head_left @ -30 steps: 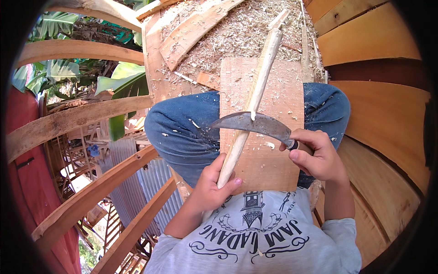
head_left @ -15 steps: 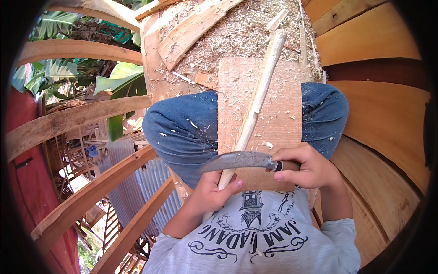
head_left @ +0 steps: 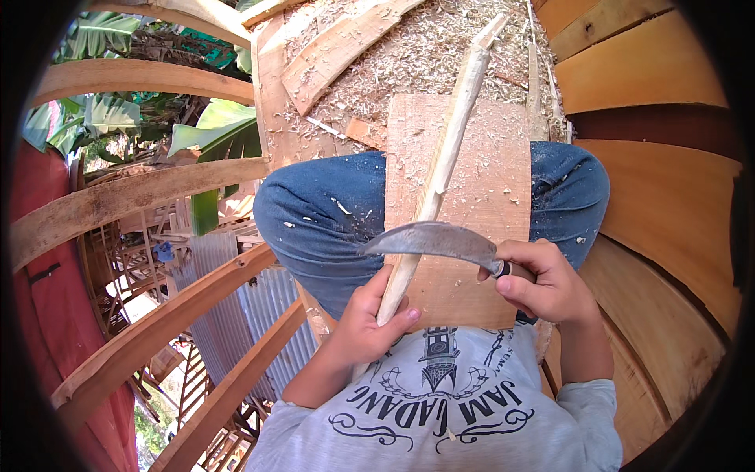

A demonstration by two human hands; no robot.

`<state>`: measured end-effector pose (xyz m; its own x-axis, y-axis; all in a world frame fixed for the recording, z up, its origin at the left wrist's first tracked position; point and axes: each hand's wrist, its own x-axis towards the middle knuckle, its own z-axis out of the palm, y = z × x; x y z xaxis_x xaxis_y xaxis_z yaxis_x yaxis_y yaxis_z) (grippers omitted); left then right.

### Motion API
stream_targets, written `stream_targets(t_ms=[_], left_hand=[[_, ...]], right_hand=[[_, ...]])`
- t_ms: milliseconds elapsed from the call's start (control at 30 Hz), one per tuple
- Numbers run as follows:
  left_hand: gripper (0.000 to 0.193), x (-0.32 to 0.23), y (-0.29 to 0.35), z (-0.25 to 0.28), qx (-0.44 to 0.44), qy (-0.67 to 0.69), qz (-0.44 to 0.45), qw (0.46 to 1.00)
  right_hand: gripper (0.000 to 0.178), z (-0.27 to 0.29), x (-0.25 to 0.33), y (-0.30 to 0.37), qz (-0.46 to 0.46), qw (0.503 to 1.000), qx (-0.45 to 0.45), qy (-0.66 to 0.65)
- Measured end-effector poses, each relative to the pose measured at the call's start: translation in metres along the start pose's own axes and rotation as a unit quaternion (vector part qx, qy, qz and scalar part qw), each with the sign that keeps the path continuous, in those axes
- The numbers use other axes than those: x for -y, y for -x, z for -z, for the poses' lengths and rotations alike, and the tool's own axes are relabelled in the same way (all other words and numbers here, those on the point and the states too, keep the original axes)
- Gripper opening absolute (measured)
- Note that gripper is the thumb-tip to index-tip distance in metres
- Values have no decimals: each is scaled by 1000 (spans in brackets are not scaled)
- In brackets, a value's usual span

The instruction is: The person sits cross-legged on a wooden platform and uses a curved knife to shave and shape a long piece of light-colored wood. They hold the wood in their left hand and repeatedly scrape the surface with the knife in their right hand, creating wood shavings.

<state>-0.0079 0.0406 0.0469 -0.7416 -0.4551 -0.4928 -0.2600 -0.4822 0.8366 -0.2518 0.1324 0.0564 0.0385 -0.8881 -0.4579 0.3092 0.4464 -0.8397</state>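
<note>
My left hand (head_left: 371, 321) is closed round the near end of a long pale wooden stick (head_left: 446, 169). The stick slants away from me, up and to the right, over a flat wooden board (head_left: 487, 181) that lies across my lap. My right hand (head_left: 546, 282) grips the dark handle of a curved knife (head_left: 432, 239). Its broad blade crosses over the stick a little beyond my left hand, with the tip pointing left. Whether the edge touches the wood I cannot tell. A few shavings lie on the board and on my jeans.
Wood shavings (head_left: 385, 71) cover the floor ahead, with a plank offcut (head_left: 330, 59) among them. Curved wooden planks (head_left: 653, 189) form a wall at my right. Open wooden rails (head_left: 141, 189) run along my left, with corrugated metal sheets (head_left: 279, 315) beyond them.
The knife has shifted slightly away from me along the stick, and its blade is turned a little differently. My left hand keeps its hold on the stick. The whole view has shifted slightly.
</note>
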Motion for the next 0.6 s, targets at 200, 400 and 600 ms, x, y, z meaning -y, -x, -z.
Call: stream_targets(t_ms=[200,400,600], left_hand=[[35,-1,-3,1,-20,-12,-8,1000],[32,0,-2,3,-23,-13,8,1000],[25,0,-4,2,-20,-76,-16,997]], right_hand=[[20,4,-12,-6,14,997,-77,19],[20,2,-6,-3,66,989,20,128],[20,17,-1,-5,22,993,-85,85]])
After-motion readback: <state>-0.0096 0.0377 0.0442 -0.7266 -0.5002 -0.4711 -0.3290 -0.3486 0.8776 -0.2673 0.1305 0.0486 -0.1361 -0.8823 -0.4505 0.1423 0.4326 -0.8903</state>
